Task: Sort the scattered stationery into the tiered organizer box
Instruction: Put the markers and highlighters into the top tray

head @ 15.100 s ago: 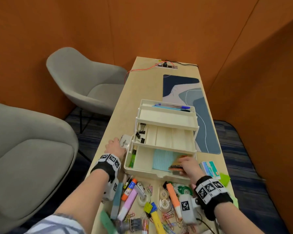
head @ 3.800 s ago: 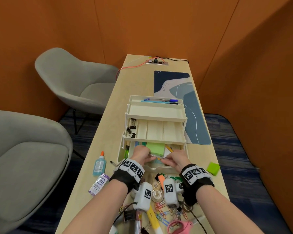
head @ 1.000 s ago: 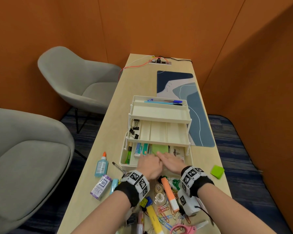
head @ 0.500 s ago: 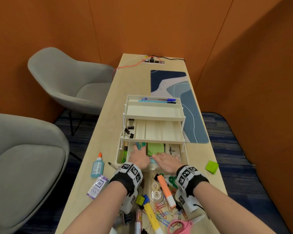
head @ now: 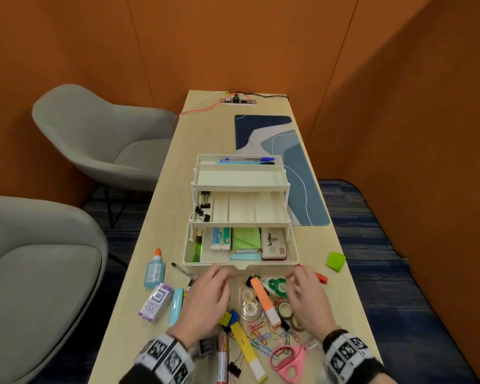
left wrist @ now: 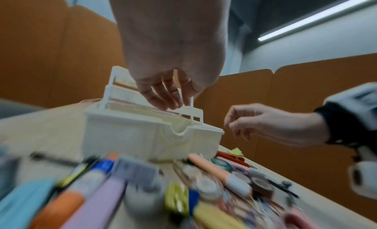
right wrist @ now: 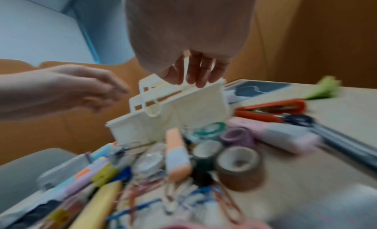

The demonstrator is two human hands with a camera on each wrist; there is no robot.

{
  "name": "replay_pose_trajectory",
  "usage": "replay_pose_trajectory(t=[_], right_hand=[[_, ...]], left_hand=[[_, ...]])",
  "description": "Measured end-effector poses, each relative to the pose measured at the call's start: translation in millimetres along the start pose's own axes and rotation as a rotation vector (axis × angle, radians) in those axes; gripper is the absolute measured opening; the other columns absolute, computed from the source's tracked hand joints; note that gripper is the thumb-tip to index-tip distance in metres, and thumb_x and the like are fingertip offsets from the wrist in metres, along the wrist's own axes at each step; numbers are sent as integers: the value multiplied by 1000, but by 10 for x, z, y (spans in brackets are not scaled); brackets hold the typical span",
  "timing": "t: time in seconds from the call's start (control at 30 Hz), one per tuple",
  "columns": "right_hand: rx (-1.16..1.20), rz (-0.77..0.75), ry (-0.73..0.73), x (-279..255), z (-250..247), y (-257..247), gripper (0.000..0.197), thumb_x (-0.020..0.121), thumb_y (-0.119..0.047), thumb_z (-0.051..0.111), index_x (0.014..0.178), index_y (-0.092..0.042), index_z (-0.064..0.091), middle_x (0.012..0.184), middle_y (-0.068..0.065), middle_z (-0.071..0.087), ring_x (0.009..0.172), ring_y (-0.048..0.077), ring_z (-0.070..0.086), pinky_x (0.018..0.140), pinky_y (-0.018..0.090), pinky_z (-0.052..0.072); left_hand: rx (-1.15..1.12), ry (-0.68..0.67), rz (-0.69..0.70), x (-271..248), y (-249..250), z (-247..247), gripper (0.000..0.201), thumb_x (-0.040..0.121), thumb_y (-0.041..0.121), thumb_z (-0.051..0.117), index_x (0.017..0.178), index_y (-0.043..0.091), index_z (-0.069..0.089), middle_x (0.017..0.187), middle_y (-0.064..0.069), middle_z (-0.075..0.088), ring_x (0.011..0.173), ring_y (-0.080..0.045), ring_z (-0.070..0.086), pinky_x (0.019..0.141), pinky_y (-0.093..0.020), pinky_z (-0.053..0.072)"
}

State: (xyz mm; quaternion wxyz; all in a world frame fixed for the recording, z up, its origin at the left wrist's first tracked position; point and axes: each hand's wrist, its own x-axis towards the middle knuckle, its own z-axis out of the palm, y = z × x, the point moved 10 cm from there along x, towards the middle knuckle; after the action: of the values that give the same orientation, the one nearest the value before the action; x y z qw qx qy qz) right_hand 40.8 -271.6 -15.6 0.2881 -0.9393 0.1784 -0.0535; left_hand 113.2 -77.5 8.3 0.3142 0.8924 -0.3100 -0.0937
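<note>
The cream tiered organizer box [head: 241, 264] stands open mid-table. Its bottom tray holds a green highlighter, a staple box, green sticky notes [head: 246, 237] and a stamp pad [head: 273, 243]. Binder clips [head: 203, 206] lie in the middle tier, pens [head: 247, 161] in the top one. My left hand [head: 205, 295] and right hand [head: 306, 293] hover just in front of the box over the scattered stationery, fingers relaxed and holding nothing. Between them lie an orange highlighter [head: 265, 300], clear tape rolls [head: 248, 302] and paper clips [head: 261, 332]. In the left wrist view the left hand [left wrist: 163, 97] hangs above the box [left wrist: 142, 135].
A glue bottle [head: 154, 268], an ink box [head: 156, 302] and a light blue marker [head: 176, 304] lie at left. Green sticky notes [head: 335, 261] and an orange cutter [head: 317, 275] sit at right, pink scissors [head: 288, 358] near me. A desk mat [head: 288, 167] lies behind; grey chairs [head: 100, 139] stand left.
Both hands have pulled back out of the bottom tray toward me and now hover over the loose items. The tray's contents are uncovered.
</note>
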Motion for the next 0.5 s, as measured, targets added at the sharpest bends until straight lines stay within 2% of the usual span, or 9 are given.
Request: replay_pose_trajectory(t=[0.03, 0.1, 0.17, 0.23, 0.3, 0.37, 0.5], right_hand=[[6, 81, 53, -3, -92, 203, 7, 96, -23, 45, 100, -24, 51, 102, -8, 49, 87, 2, 49, 80, 21, 46], [-66, 231, 92, 46, -187, 597, 23, 94, -14, 46, 116, -19, 50, 114, 2, 52, 99, 13, 50, 86, 31, 47], [-189, 342, -40, 145, -91, 873, 39, 93, -14, 44, 131, -20, 43, 128, 5, 49, 117, 22, 46, 96, 40, 41], [-266, 366, -203, 236, 86, 966, 43, 94, -20, 40, 137, -24, 38, 135, 5, 45, 125, 24, 40, 100, 46, 36], [-289, 341, -250, 315, 189, 950, 42, 94, -25, 41, 136, -24, 39, 133, 7, 46, 123, 26, 42, 99, 46, 36], [-281, 311, -223, 389, 215, 915, 38, 94, -25, 44, 132, -19, 44, 125, 11, 49, 117, 29, 46, 97, 43, 39], [-234, 304, -199, 468, 234, 906, 29, 93, -23, 49, 117, -7, 54, 110, 16, 50, 104, 33, 51, 94, 37, 42]], left_hand=[[-37, -4, -23, -122, -61, 36, 22, 98, 21, 42, 113, 28, 57, 103, 20, 48, 86, 8, 48, 77, -11, 38], [-69, -22, -77, -326, -195, 123, 21, 98, 22, 41, 108, 31, 57, 103, 20, 53, 91, 8, 51, 81, -13, 41], [-68, -44, -126, -475, -314, 190, 20, 98, 23, 42, 105, 34, 58, 106, 21, 57, 97, 7, 52, 85, -15, 43], [-63, -44, -159, -569, -400, 212, 20, 96, 22, 44, 103, 35, 58, 106, 22, 59, 96, 5, 54, 84, -18, 45], [-61, -39, -202, -621, -470, 197, 20, 95, 22, 45, 101, 37, 58, 102, 22, 59, 91, 3, 55, 79, -20, 47], [-65, -18, -237, -644, -528, 143, 19, 95, 23, 46, 97, 38, 57, 97, 22, 59, 83, 1, 56, 73, -20, 46], [-83, 22, -259, -677, -609, 22, 21, 95, 22, 47, 90, 41, 55, 95, 21, 60, 85, 4, 56, 77, -21, 47]])
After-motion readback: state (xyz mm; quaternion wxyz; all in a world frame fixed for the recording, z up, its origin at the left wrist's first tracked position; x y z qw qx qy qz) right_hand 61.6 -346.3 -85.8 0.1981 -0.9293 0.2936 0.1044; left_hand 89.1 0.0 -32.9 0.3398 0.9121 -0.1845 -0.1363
